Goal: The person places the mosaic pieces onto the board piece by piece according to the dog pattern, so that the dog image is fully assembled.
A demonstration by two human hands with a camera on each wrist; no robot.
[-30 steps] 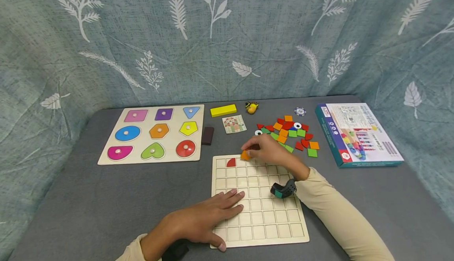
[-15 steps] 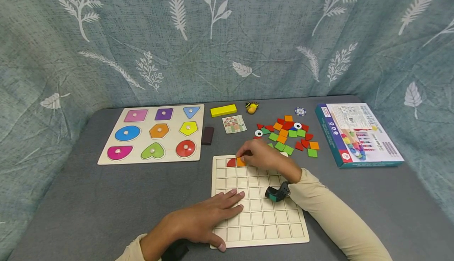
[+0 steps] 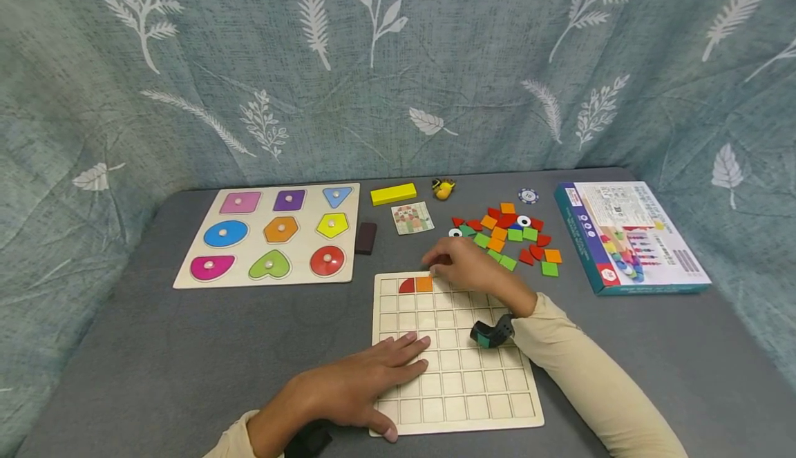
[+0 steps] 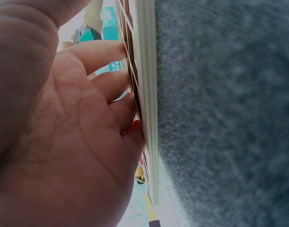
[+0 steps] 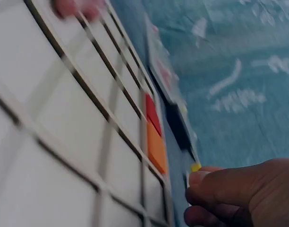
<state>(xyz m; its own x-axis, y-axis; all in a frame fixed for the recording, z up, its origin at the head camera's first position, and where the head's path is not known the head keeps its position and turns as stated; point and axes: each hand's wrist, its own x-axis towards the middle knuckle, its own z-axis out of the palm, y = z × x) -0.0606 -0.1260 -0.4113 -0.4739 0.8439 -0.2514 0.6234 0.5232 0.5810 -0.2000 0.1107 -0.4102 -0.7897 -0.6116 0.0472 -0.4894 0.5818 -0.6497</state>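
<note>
My left hand (image 3: 357,383) lies with spread fingers across the lower left of the wooden grid board (image 3: 457,406), its thumb at the front edge. In the left wrist view, the fingertips touch the board's face. An orange square tile (image 3: 424,284) sits in a top-row cell, right beside a red quarter-round tile (image 3: 407,285). Just right of and above these tiles, my right hand (image 3: 469,264) hovers at the board's far edge. Its fingers are loosely bent; in the right wrist view no tile shows between thumb (image 5: 229,182) and fingers.
Loose red, orange and green tiles (image 3: 515,235) lie beyond the right hand. A knobbed shape puzzle (image 3: 180,281) is at left, a boxed set (image 3: 647,237) at right. Behind the board are a dark block (image 3: 365,238), picture card (image 3: 412,217), yellow block (image 3: 393,194) and bee toy (image 3: 443,189).
My right hand brought the orange square tile down into the cell beside the red tile, let go, and drew back slightly up and right. The left hand stayed in place.
</note>
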